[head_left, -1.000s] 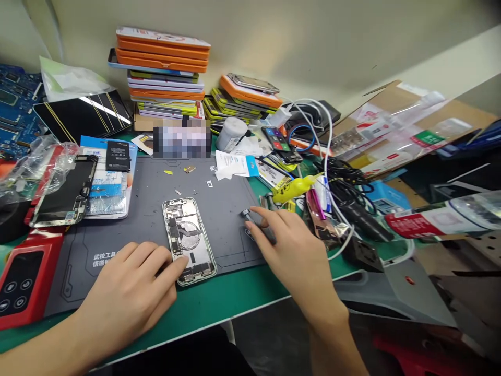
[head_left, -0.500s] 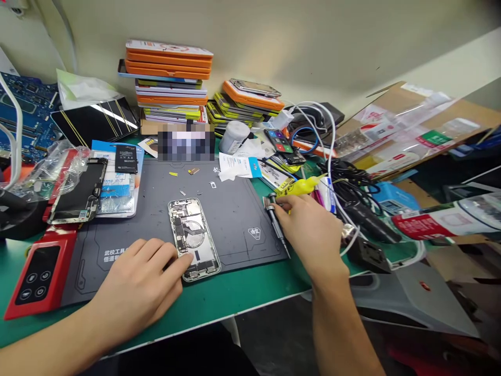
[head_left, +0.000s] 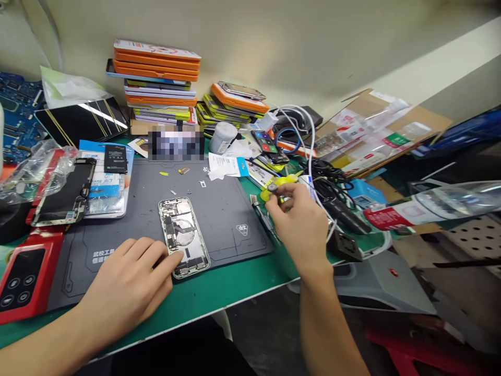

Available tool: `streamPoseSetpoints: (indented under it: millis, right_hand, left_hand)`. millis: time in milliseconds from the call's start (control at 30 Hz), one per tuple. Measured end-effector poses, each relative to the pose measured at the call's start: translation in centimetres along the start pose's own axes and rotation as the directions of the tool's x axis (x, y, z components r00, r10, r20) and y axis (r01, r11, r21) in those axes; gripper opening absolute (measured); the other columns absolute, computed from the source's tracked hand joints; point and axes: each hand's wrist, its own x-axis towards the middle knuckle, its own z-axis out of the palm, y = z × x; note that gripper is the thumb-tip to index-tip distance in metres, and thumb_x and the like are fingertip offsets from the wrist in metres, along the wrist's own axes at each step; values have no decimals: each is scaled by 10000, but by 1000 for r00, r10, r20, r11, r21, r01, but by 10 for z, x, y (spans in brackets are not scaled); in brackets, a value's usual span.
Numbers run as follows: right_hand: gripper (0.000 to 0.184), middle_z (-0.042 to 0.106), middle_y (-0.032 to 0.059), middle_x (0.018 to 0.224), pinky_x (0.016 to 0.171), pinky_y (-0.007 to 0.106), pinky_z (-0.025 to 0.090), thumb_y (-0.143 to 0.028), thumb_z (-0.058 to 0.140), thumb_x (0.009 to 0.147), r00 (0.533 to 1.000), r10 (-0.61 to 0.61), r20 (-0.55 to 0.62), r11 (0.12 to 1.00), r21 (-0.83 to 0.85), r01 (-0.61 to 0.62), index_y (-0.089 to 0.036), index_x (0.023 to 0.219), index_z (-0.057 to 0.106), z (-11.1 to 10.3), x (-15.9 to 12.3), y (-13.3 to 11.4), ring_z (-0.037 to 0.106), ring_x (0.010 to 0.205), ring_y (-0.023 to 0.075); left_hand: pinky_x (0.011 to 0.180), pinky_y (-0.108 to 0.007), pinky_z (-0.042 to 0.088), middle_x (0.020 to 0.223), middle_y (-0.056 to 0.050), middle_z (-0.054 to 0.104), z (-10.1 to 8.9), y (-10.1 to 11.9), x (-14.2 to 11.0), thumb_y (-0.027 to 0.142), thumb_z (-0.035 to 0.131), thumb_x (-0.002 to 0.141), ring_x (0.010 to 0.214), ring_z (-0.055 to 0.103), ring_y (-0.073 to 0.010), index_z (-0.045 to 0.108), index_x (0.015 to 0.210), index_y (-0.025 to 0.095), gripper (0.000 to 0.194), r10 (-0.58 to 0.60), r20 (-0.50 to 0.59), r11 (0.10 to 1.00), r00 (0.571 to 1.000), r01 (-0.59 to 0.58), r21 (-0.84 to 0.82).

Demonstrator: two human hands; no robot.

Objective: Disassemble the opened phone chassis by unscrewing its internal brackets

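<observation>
An opened smartphone (head_left: 191, 237), its inner parts exposed, lies on the dark grey work mat (head_left: 219, 237). At its lower left edge is my left hand (head_left: 133, 277), fingers curled and one fingertip resting on the phone's frame. My right hand (head_left: 299, 224) is closed at the mat's right edge around a small screwdriver (head_left: 272, 187); its round cap shows above the fingers, and most of its shaft is hidden. Another slim tool (head_left: 261, 213) lies beside that hand. A yellow object (head_left: 284, 180) is just behind the fingers.
Left of the mat stand a red device with buttons (head_left: 27, 282) and a detached phone screen (head_left: 64, 193). A black battery (head_left: 116, 159) lies on blue packaging. Stacked orange cases (head_left: 156, 62) line the wall. Cables (head_left: 329, 183) and a cardboard box (head_left: 376, 130) crowd the right.
My right hand has lifted the screwdriver slightly from the mat's edge and turned it more upright. The view has swung a little to the right. My left hand stays at the phone.
</observation>
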Motion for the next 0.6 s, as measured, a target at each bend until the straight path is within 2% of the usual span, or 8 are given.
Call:
streamPoseSetpoints:
  millis: [33, 100, 233, 333, 467, 600]
  right_hand:
    - [246, 761, 68, 880, 689, 365, 499, -373, 607, 969, 999, -13, -50, 995, 94, 17, -194, 1131, 654, -2, -4, -3, 699, 728, 235]
    - [227, 781, 68, 914, 675, 354, 547, -369, 611, 983, 993, -49, -104, 966, 249, 74, -205, 1140, 627, -5, -14, -10, 728, 749, 224]
    - [147, 814, 82, 1039, 630, 313, 606, -269, 625, 986, 971, -175, -164, 893, 388, 227, -209, 1120, 637, -7, -29, -29, 766, 790, 191]
    - [148, 809, 62, 1064, 612, 275, 623, -203, 617, 987, 947, -263, -182, 844, 433, 317, -210, 1129, 657, -5, -35, -40, 756, 769, 154]
    - [146, 790, 51, 1021, 632, 269, 627, -190, 611, 997, 941, -301, -154, 827, 449, 338, -205, 1131, 668, 0, -39, -46, 737, 736, 138]
    - [121, 773, 36, 942, 644, 298, 583, -218, 622, 1019, 917, -362, -167, 851, 341, 398, -204, 1126, 676, 2, -40, -48, 689, 674, 142]
  left_hand:
    - [716, -383, 422, 932, -66, 697, 0, -1, 0, 108, 499, 1039, 834, 623, -233, 703, 1190, 144, 257, 4, -6, 1000, 1000, -4, -2]
    - [720, -388, 421, 943, -65, 698, 2, -1, 0, 112, 492, 1045, 831, 617, -233, 698, 1194, 142, 256, 6, -17, 1000, 1000, -6, -7]
    - [715, -384, 423, 942, -66, 698, 3, -1, -2, 119, 501, 1040, 837, 624, -237, 702, 1201, 153, 259, 1, -2, 1000, 1000, -1, 2]
    - [713, -382, 430, 940, -66, 698, 4, 0, -4, 115, 505, 1033, 843, 632, -241, 706, 1205, 165, 269, -15, 7, 1000, 1000, 15, 13]
    - [720, -390, 442, 939, -64, 697, 5, 1, -5, 114, 496, 1041, 846, 636, -239, 701, 1210, 162, 270, -24, 13, 1000, 1000, 24, 11]
    - [725, -401, 433, 948, -69, 698, 5, 0, -5, 116, 493, 1045, 850, 637, -248, 693, 1215, 159, 266, -21, 21, 1000, 1000, 21, 16]
